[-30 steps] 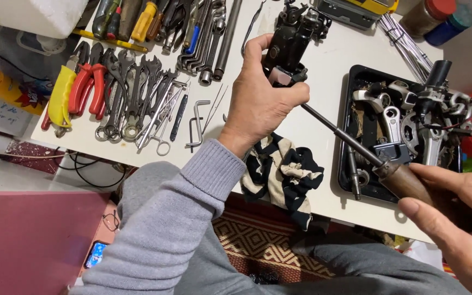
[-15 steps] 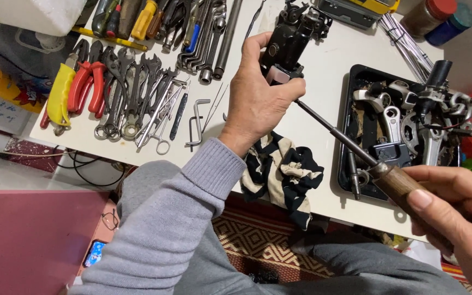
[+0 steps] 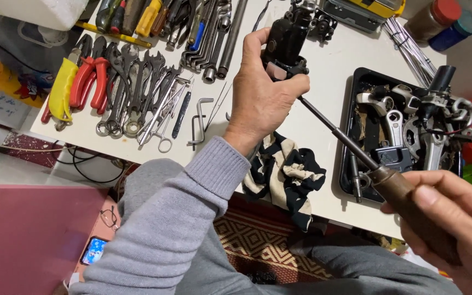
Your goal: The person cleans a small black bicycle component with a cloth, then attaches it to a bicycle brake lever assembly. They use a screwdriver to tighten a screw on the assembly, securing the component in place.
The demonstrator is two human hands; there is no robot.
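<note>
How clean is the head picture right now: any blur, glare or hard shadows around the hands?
Head view: even, soft light, no strong glare on the white table; the left hand and the black part it holds look sharp; the right hand on the brown screwdriver handle, close to the lens, is slightly soft; the shaft throws only a faint shadow.

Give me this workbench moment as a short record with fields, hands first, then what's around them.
left hand: grips a black metal part, held above the table
right hand: holds the brown handle of a long screwdriver, tip at the part
table: white
cloth: black and cream striped, at the table's near edge
tray: black, holds metal parts
pliers and wrenches: laid out at left
</note>
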